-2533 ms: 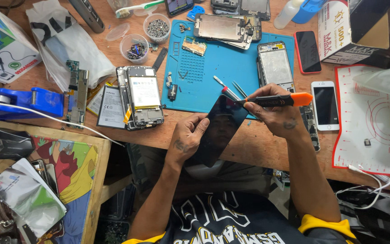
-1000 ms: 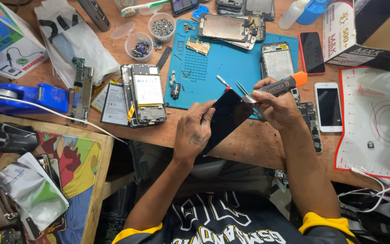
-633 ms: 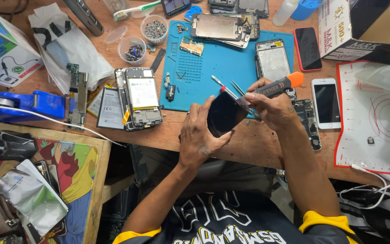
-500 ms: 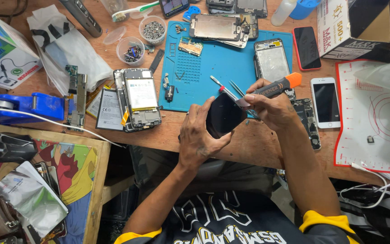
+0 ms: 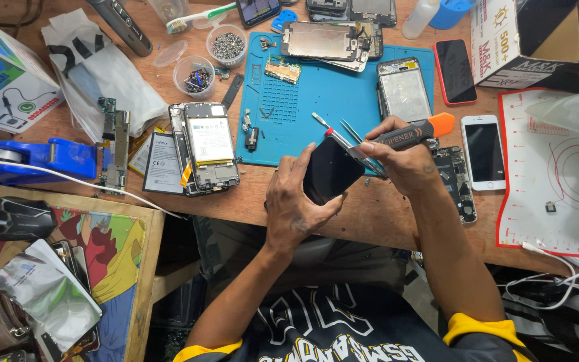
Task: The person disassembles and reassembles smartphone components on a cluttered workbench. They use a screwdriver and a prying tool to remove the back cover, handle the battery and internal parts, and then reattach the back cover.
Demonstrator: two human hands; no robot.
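My left hand (image 5: 296, 201) grips a black phone screen (image 5: 330, 170) from below, tilted up over the wooden table edge. My right hand (image 5: 400, 157) holds a prying tool (image 5: 410, 133) with a black grip and orange end; its thin metal blade touches the screen's upper right edge. Tweezers (image 5: 330, 126) lie on the blue work mat (image 5: 316, 87) just beyond the screen.
On and around the mat lie opened phones (image 5: 208, 147), a bare phone frame (image 5: 403, 90), a red-edged phone (image 5: 454, 70), a white phone (image 5: 484, 151) and cups of screws (image 5: 226, 44). A blue tape dispenser (image 5: 35, 157) sits left, a white mat (image 5: 557, 181) and a cardboard box (image 5: 504, 40) right.
The screen has turned from lying long and flat to tilted up and closer to the mat. My left hand closed round it from below and the tool's blade came to its edge.
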